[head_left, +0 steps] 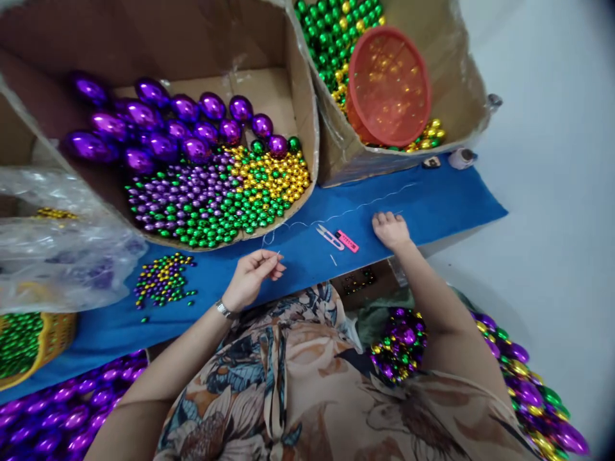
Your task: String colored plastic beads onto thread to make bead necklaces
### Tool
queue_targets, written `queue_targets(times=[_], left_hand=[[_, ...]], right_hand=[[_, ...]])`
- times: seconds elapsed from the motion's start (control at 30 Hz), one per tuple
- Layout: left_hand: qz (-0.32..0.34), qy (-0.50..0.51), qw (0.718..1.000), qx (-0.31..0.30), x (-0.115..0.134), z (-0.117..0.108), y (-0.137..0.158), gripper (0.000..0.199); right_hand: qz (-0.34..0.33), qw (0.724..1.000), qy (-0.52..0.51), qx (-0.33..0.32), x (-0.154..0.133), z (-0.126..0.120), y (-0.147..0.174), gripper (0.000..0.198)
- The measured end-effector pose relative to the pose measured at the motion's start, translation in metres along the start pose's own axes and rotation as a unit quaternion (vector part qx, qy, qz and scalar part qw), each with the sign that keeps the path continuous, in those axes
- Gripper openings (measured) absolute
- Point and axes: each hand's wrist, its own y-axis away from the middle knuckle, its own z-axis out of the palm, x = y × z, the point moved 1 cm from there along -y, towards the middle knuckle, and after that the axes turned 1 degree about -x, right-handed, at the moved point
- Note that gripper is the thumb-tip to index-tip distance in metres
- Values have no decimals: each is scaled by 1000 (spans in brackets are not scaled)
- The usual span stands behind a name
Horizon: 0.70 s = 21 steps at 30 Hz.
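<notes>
My left hand [254, 274], with a watch on its wrist, is closed in a pinch over the blue cloth [302, 266]. A thin pale tip, apparently thread, pokes out between thumb and forefinger. Fingers curled, my right hand [391, 230] rests on the cloth farther right; whatever it may hold is hidden. A white thread [355, 208] curves across the cloth beyond both hands, with a small loop near the left one. Between the hands lie thread snips [330, 237], a small pink packet [346, 241] and a short white stick [333, 260].
A cardboard box [269, 83] holds purple, green and gold beads. Another box [346, 157] contains beads and a red basket [389, 86]. Loose beads [166, 278] lie left, near a yellow basket [45, 342]. A small spool-like item [462, 159] stands at the far right.
</notes>
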Motion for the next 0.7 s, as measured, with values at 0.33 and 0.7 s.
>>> queue_targets(times=[0.33, 0.7], left_hand=[[41, 16, 999, 17, 1, 2, 1, 38], [115, -63, 991, 28, 0, 6, 6, 35]], right_hand=[[-18, 996, 84, 38, 6, 7, 6, 36], [-177, 850, -438, 233, -157, -107, 52, 23]])
